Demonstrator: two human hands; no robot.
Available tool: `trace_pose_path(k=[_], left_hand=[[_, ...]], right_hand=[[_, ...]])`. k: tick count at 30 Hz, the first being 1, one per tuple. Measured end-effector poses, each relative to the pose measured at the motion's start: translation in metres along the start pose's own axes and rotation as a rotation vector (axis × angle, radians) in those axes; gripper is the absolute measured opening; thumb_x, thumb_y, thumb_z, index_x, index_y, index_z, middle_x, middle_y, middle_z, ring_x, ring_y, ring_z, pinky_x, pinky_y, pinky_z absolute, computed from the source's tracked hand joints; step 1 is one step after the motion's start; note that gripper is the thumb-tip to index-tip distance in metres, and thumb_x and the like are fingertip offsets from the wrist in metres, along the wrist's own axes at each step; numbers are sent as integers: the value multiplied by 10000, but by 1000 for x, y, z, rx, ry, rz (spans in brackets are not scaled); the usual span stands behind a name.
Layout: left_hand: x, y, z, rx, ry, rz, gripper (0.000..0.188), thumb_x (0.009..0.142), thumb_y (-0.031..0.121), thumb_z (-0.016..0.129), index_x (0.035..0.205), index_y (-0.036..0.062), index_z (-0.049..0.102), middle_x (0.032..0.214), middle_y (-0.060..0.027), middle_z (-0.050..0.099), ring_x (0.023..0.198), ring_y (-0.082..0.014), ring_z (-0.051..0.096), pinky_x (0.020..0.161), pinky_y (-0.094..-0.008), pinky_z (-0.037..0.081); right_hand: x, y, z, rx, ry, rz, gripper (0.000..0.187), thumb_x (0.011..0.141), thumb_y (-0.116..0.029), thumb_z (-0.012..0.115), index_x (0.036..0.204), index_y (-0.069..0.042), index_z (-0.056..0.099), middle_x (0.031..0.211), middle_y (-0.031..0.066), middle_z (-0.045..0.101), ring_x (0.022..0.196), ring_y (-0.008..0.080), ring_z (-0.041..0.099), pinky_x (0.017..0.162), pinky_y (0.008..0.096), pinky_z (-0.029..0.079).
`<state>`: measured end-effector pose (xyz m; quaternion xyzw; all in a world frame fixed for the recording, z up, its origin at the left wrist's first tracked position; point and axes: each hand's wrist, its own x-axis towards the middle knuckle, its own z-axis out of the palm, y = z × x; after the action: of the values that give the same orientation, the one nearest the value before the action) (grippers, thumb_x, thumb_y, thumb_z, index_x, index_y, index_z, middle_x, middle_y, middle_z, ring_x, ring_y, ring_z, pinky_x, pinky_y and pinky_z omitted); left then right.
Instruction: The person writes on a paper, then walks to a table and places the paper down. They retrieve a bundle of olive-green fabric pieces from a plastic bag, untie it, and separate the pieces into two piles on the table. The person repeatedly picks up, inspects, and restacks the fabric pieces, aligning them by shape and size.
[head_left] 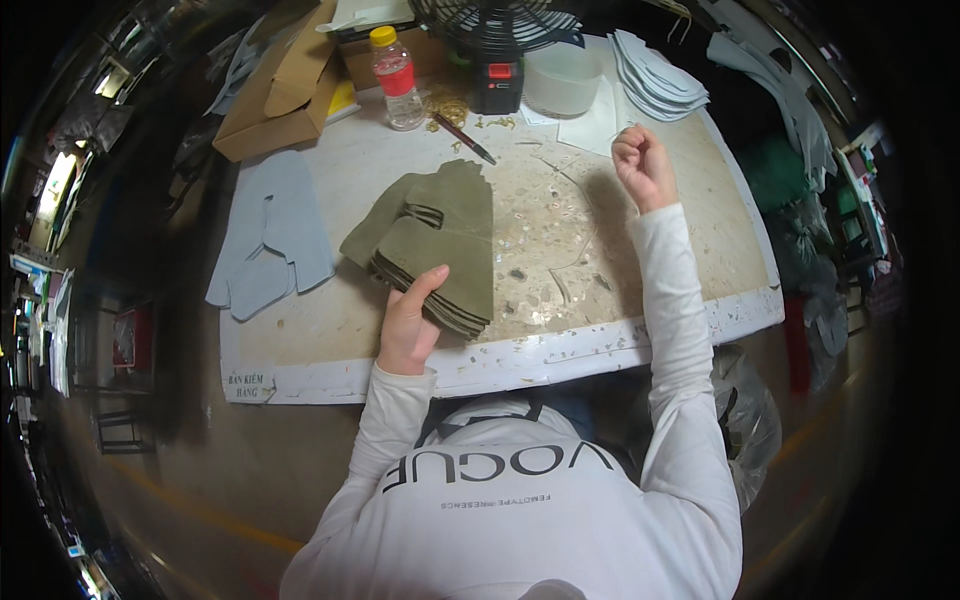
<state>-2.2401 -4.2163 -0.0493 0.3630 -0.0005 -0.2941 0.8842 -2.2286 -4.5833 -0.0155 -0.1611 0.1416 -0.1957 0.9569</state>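
Note:
A stack of olive-green cut pieces [450, 250], fabric or leather, lies at the middle left of the table. My left hand [408, 328] is closed round the stack's near edge, thumb on top and fingers underneath. A slot runs through the pieces near their far part, and the near edges fan apart into layers. My right hand [645, 170] is raised over the right side of the table, apart from the stack. Its fingers are curled together; whatever they may hold is too small to make out. A pen [464, 138] rests just beyond the stack.
Grey-blue cut pieces [265, 240] lie at the left, more pale pieces [655, 82] at the far right. Along the back stand a cardboard box [275, 105], a bottle with a yellow cap [397, 80], a black fan [495, 25] and a translucent tub [562, 82]. Scraps dot the worn table [540, 340].

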Motion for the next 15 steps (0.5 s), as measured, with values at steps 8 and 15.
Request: trace_pose_path(k=[8, 15], left_hand=[[-3, -1, 7, -13, 45, 33, 536, 882, -15, 633, 1377, 50, 438, 1295, -66, 546, 1186, -204, 546, 1006, -340, 455], [-3, -2, 10, 4, 74, 40, 549, 889, -15, 624, 1395, 51, 422, 1323, -75, 533, 1201, -209, 540, 1015, -345, 451]], right_hand=[[38, -55, -92, -785, 598, -501, 244, 915, -203, 586, 723, -53, 586, 640, 51, 586, 553, 146, 556, 530, 286, 454], [30, -76, -121, -1774, 795, -1124, 312, 864, -289, 669, 692, -29, 661, 638, 98, 657, 608, 259, 629, 659, 381, 510]])
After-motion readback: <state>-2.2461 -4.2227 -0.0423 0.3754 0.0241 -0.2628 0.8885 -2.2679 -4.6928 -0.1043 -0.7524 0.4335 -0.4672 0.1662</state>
